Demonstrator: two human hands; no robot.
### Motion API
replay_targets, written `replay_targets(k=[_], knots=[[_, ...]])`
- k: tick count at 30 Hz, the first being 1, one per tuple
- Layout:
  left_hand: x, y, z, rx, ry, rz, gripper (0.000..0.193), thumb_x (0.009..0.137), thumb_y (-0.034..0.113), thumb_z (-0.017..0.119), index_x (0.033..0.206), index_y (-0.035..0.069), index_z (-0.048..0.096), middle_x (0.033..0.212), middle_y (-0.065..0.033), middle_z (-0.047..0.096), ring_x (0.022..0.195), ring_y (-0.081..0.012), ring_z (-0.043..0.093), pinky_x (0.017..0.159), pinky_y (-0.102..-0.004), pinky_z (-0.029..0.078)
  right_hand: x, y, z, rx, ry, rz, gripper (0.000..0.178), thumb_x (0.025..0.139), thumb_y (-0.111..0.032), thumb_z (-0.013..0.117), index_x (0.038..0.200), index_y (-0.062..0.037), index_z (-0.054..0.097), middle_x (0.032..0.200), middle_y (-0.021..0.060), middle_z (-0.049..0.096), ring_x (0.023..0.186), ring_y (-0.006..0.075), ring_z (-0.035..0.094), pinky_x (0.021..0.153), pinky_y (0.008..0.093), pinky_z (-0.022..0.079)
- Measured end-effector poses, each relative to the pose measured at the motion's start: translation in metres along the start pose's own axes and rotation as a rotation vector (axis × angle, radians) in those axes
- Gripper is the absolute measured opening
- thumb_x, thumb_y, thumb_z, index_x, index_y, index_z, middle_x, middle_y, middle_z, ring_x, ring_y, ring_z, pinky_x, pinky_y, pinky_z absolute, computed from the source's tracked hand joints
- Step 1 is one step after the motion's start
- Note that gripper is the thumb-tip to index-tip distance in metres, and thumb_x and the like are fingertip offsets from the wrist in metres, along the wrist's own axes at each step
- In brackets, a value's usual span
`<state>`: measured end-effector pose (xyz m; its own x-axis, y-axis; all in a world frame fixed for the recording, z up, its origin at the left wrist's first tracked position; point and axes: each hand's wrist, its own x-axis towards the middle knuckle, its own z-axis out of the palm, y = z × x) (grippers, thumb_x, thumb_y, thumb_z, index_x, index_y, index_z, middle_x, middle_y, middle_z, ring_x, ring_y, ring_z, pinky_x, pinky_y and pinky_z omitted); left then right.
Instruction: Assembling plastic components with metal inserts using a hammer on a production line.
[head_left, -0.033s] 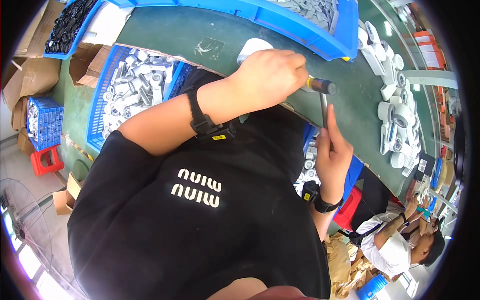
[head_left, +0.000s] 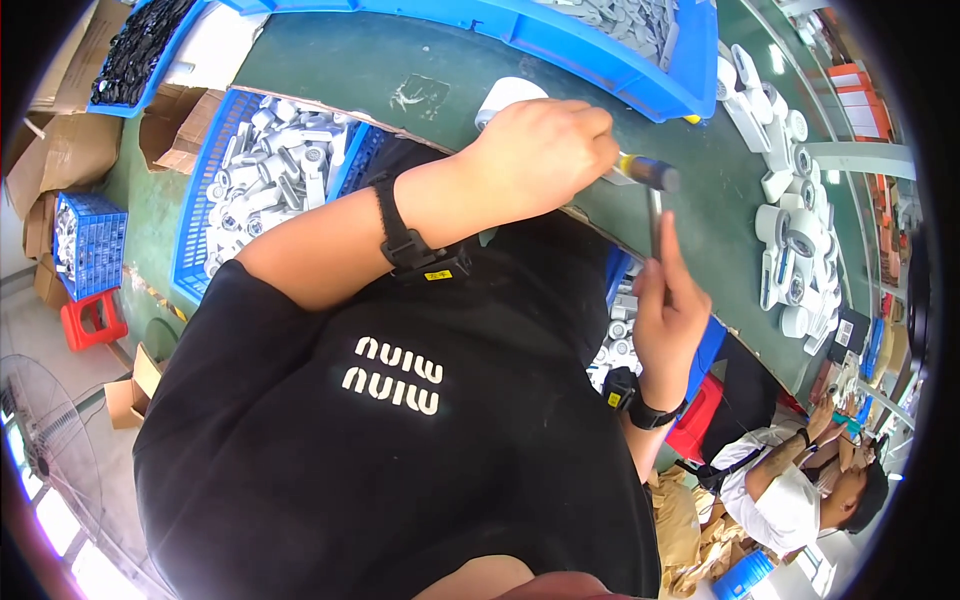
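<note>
My left hand (head_left: 545, 155) is closed at the worktable's near edge, over a white plastic part (head_left: 508, 95) whose rounded end shows beyond the knuckles. The fingertips and most of what lies under them are hidden. My right hand (head_left: 675, 310) grips a small hammer (head_left: 662, 177) by its thin metal handle, with the index finger stretched along it. The hammer's black-and-yellow head is slightly blurred and sits right beside the left fist. Whether it touches the part I cannot tell.
Along the table's (head_left: 340, 60) far side stands a blue bin (head_left: 500, 25) with grey parts. White assemblies (head_left: 800, 230) are lined up at right. A blue crate (head_left: 205, 190) of white parts stands at left. Another person (head_left: 780, 490) works at lower right.
The hammer's head and my right hand have shifted slightly to the right, and the head has become more blurred. My left hand has stayed almost in place.
</note>
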<state>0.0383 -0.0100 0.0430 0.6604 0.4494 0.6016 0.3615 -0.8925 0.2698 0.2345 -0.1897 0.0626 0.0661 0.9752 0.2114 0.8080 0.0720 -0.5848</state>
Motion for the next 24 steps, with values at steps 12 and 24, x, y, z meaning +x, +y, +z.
replay_targets(k=[12,24], knots=[[-0.009,0.007,-0.034,-0.09,-0.113,0.251,0.015,0.083,0.014,0.073,0.095,0.015,0.082,0.123,-0.0056,0.069,0.131,-0.0223,0.064,0.125,-0.0565,0.036,-0.011,0.019,0.021,0.376,0.306,0.068,0.055,0.113,-0.001,0.048,0.167,-0.0032,0.041,0.075,-0.0013,0.057,0.06,0.0027,0.044,0.055,0.0191,0.035],[-0.036,-0.02,-0.01,-0.269,0.073,-0.233,0.044,0.091,0.012,0.08,0.13,0.002,0.063,0.112,-0.0176,0.075,0.103,-0.0419,0.072,0.089,-0.0482,0.059,0.01,-0.006,0.002,0.344,0.213,0.002,0.055,0.111,-0.003,0.052,0.166,-0.0049,0.043,0.077,0.0009,0.061,0.061,0.0033,0.046,0.056,0.0195,0.037]])
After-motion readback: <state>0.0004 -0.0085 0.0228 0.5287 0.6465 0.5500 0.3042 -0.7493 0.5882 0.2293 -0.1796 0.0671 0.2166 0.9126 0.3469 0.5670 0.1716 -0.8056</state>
